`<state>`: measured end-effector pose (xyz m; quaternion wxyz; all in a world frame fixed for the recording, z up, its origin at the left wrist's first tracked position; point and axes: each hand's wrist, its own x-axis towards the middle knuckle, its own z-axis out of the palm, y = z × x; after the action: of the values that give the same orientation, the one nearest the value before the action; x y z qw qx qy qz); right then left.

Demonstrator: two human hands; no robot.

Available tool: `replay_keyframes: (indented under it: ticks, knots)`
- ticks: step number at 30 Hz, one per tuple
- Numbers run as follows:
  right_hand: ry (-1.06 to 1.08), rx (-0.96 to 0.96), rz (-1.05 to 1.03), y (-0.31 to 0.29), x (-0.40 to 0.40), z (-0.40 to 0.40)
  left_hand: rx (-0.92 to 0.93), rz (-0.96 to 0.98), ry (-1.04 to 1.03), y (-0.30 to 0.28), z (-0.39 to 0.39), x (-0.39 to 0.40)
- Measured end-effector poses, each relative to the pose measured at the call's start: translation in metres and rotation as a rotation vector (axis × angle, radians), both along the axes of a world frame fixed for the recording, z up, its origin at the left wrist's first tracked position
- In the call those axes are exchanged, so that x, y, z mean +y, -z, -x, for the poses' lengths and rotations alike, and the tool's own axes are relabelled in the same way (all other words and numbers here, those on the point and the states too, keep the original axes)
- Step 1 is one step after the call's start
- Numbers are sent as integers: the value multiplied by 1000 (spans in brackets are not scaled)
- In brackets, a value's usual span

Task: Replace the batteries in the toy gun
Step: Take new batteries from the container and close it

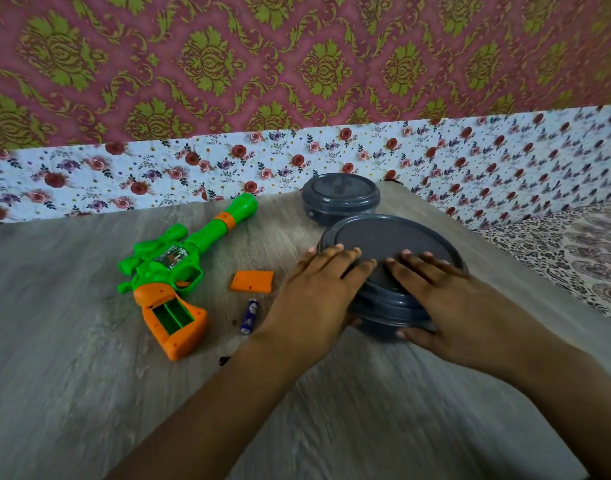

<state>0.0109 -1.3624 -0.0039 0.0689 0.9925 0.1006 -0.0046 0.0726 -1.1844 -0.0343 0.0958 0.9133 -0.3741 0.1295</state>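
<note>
One toy gun (174, 268), green with orange grip, lies on its side on the desk (72, 358), left of centre, barrel pointing away toward the wall. Battery compartment in the grip is uncovered and shows two green slots, no cells visible inside. One orange battery cover (251, 281) lies loose just right of the gun. One blue battery (250, 316) lies near the cover, on the near side, apart from the gun.

Two round grey lidded containers: near container (394, 268) under both hands, far container (338, 199) behind it (whether they touch, cannot tell).

Left hand (318, 292) rests on the near container's left rim, fingers fairly straight across the lid. Right hand (446, 299) covers the right side, fingers laid over the lid, thumb wrapped against the wall below.
</note>
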Motion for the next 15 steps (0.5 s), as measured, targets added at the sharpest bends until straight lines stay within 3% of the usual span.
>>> replay_keyframes:
  ticks: [11,13,15]
  knots:
    - [-47,-92,28,13,-4,-2,-84,-2,-3,4,2,0]
    - [-25,0,-24,1,-2,-1,17,-45,19,1,-3,4]
    - [-39,43,-122,-18,-2,-3,192,50,51,-8,-6,6]
